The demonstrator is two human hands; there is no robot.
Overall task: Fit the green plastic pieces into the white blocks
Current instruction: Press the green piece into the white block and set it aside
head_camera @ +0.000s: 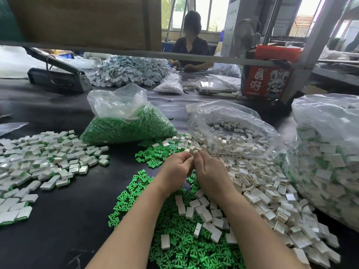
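Observation:
My left hand (177, 167) and my right hand (208, 169) meet above the black table, fingers curled inward toward each other. Between the fingertips sits a white block (193, 150), pinched from both sides. Whether a green piece is in it is hidden by my fingers. Loose green plastic pieces (186, 245) lie heaped under my forearms, with white blocks (258, 193) scattered over them and spilling to the right. A pile of blocks with green showing at their edges (38, 164) lies at the left.
A clear bag of green pieces (128, 123) stands behind my hands. An open bag of white blocks (233, 131) and a full bag of fitted blocks (328, 162) stand right. Another person (191, 41) works across the table beside a grey-white heap (130, 70) and red box (268, 78).

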